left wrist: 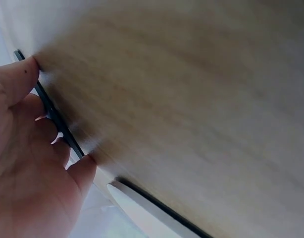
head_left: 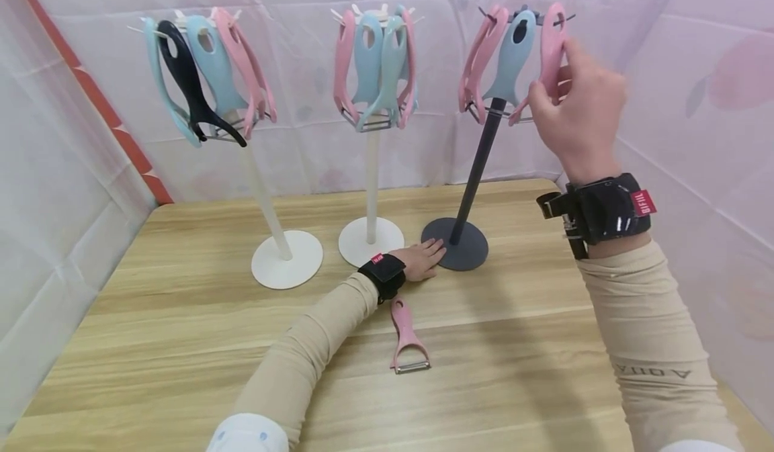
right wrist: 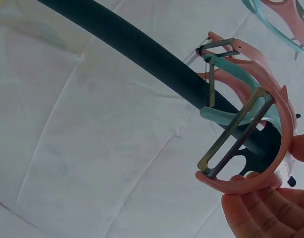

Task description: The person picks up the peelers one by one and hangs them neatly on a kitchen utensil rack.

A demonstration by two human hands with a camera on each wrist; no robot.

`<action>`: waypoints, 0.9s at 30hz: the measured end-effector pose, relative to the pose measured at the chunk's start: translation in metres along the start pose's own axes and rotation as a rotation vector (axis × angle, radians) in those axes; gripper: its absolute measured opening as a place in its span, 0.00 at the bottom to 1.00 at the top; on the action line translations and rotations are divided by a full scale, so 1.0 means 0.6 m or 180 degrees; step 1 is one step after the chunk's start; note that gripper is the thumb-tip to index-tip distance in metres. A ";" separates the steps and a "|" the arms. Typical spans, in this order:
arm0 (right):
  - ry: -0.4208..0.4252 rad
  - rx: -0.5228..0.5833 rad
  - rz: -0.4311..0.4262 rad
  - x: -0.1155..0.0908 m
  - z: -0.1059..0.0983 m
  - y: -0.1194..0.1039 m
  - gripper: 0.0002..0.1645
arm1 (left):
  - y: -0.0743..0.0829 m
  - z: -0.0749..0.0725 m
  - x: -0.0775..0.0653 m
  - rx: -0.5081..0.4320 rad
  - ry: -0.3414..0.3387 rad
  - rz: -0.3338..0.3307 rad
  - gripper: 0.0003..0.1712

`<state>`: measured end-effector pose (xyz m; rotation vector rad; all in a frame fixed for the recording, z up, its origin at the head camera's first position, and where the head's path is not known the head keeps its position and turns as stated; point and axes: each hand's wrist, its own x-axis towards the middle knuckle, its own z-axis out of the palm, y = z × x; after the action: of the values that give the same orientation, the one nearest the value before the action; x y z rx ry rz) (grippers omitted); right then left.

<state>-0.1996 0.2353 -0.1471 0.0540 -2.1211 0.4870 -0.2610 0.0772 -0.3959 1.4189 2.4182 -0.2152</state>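
Note:
At the upper right, my right hand (head_left: 580, 106) pinches a pink peeler (head_left: 551, 49) by its handle, between thumb and fingers. The peeler's top is at a hook of the dark stand (head_left: 478, 163), and the hook's tip shows beyond it. In the right wrist view, this pink peeler (right wrist: 286, 114) has its blade facing the camera. Beside it hang a blue peeler (head_left: 514, 56) and pink ones (head_left: 484, 52). My left hand (head_left: 422, 258) rests with extended fingers on the stand's round base (head_left: 468, 254). A pink peeler (head_left: 406, 328) lies on the table below my left wrist.
A white stand (head_left: 371, 183) in the middle carries several pink and blue peelers. The left white stand (head_left: 263, 197) holds blue, pink and a black peeler (head_left: 190, 76). Light cloth walls (head_left: 290, 150) enclose the wooden table (head_left: 181, 344) at the back and sides.

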 end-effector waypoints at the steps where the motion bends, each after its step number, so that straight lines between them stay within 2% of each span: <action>1: -0.0048 0.0006 0.0016 0.000 0.002 0.001 0.20 | 0.001 0.000 0.000 0.0010 0.0005 0.0004 0.33; 5: -0.0179 0.0025 0.0096 -0.004 0.008 0.006 0.23 | 0.001 0.002 0.002 0.0028 0.0020 -0.0008 0.33; 9: -0.0179 0.0096 0.0081 -0.013 0.011 0.009 0.23 | -0.001 0.006 0.007 0.0049 0.0030 -0.0016 0.32; 14: 0.0005 0.0186 -0.0143 -0.047 0.012 0.005 0.21 | -0.001 0.007 0.008 0.0058 -0.0002 -0.0056 0.33; 16: -0.0031 0.0179 -0.0295 -0.074 0.013 -0.001 0.21 | 0.000 0.007 0.007 0.0068 -0.0016 -0.0058 0.33; 18: -0.0192 0.0161 -0.0542 -0.109 0.017 -0.007 0.19 | 0.002 0.005 0.006 0.0048 -0.0012 -0.0060 0.33; 20: -0.0594 0.0116 -0.0719 -0.154 0.024 -0.018 0.16 | 0.005 0.003 0.001 0.0057 0.0022 -0.0037 0.33; 22: -0.1118 0.0075 -0.0869 -0.202 0.036 -0.028 0.13 | 0.006 0.004 0.001 0.0072 0.0012 -0.0052 0.33; 24: -0.1684 0.0009 -0.0945 -0.246 0.051 -0.039 0.09 | 0.005 0.009 0.011 0.0152 -0.0032 -0.0081 0.32; 26: -0.2268 -0.0060 -0.0854 -0.284 0.063 -0.049 0.09 | -0.006 0.025 0.030 0.0224 -0.0015 -0.0049 0.33; 27: -0.2465 -0.0103 -0.0880 -0.300 0.069 -0.052 0.09 | -0.011 0.035 0.042 0.0231 -0.0008 -0.0068 0.33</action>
<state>-0.1231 0.1651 -0.3031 0.5918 -2.8108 0.2837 -0.2741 0.0885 -0.4248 1.4229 2.4474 -0.3128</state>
